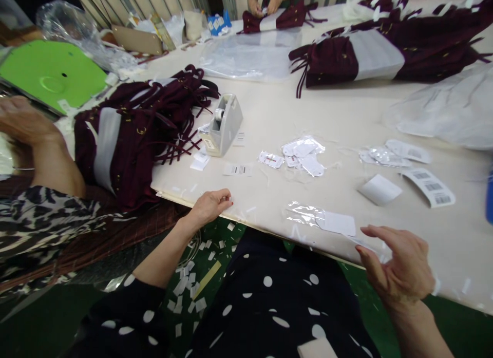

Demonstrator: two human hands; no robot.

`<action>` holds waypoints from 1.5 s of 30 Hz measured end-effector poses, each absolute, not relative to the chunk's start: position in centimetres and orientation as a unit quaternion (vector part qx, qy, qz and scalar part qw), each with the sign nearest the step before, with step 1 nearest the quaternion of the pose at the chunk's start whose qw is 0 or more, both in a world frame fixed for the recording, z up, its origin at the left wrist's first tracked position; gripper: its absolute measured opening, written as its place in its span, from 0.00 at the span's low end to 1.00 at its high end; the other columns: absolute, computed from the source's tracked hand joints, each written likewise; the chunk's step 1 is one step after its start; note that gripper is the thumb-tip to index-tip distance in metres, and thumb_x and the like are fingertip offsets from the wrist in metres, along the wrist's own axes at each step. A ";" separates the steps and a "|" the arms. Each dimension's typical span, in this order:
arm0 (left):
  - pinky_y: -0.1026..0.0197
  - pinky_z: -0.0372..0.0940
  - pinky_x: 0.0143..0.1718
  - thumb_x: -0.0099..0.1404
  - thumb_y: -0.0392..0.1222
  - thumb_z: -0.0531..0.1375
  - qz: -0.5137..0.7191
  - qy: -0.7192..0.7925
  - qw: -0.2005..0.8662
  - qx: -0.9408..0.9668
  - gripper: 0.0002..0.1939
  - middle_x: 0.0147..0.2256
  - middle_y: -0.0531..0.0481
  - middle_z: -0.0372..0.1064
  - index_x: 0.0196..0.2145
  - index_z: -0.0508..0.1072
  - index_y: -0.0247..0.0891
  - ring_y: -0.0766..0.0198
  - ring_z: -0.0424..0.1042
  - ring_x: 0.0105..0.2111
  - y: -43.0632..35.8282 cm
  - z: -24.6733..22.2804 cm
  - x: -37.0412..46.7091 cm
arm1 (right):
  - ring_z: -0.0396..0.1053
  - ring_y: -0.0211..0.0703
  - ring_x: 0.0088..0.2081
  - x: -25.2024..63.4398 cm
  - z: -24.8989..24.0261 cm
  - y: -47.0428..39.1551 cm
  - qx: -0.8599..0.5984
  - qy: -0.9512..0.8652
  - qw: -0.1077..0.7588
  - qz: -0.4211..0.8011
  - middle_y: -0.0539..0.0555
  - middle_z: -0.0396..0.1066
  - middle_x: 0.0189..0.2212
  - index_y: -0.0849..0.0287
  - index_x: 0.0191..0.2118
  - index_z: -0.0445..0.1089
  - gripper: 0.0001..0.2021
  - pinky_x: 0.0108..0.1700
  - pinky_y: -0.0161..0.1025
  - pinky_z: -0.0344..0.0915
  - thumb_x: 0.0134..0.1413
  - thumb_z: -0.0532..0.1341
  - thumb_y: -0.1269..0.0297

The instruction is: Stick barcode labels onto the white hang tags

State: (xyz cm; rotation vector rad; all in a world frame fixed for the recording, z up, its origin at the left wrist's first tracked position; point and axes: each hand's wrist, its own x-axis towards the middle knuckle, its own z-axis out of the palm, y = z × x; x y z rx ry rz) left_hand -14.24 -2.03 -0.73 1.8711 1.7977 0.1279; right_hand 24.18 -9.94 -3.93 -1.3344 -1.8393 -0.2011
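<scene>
Nearest, the right hand hovers over the front of the desk, thumb and fingers spread with a gap between their tips. A white tag lies flat on the desk at about ten o'clock from that hand, just beyond the fingertips; whether they touch it I cannot tell. The tag's long axis runs roughly from nine to three o'clock, its near end facing the right hand, with a crinkled clear sleeve stretching off its nine o'clock end.

The left hand is at the desk's edge, thumb and forefinger tips pressed together; I cannot tell whether anything thin sits between them. From it, the tag lies well apart at three o'clock, so the right hand is clearly the nearer.

Farther on, at one o'clock from the tag, lie a blank white label and a barcode strip. A pile of tags sits at eleven o'clock from it, with a tape dispenser beyond at ten.
</scene>
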 end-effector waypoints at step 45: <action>0.68 0.54 0.25 0.52 0.47 0.59 0.187 0.691 0.265 0.646 0.11 0.16 0.62 0.54 0.31 0.64 0.39 0.71 0.56 0.19 -4.1 -2.5 -17.9 | 0.68 0.46 0.31 23.6 -4.0 -10.2 -0.549 -0.714 0.434 -0.036 0.54 0.71 0.29 0.60 0.37 0.69 0.10 0.40 0.45 0.61 0.51 0.58 0.60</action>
